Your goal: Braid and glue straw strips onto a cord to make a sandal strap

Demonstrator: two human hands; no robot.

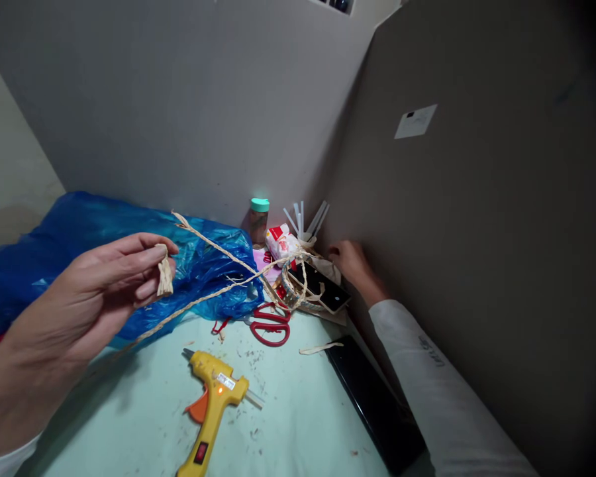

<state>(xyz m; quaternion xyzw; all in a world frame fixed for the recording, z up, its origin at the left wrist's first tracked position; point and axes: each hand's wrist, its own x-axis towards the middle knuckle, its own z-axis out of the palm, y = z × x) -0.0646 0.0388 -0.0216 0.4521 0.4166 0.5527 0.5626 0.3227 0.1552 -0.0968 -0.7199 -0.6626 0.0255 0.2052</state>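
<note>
My left hand [99,285] is raised at the left. Its thumb and fingers pinch a short, pale bundle of dried fibre [165,273] with a cut lower end. At the back right, my right hand [351,264] reaches beside a beige cloth or paper [328,267] with its fingers curled; what they grip, if anything, is hidden. Long plaited fibre cords [218,290] cross the middle, looping over a small round basket [291,288]. A phone [328,291] leans on that basket. Red-handled scissors [271,326] lie in front of it.
A yellow glue gun [211,397] lies on the pale green cloth [283,411], its light glowing. A black flat object [372,404] is at the right. Blue plastic [104,218] fills the back left. Behind stand a teal-lidded jar [259,218] and glue sticks [300,215]. Grey panels [203,99] enclose the corner.
</note>
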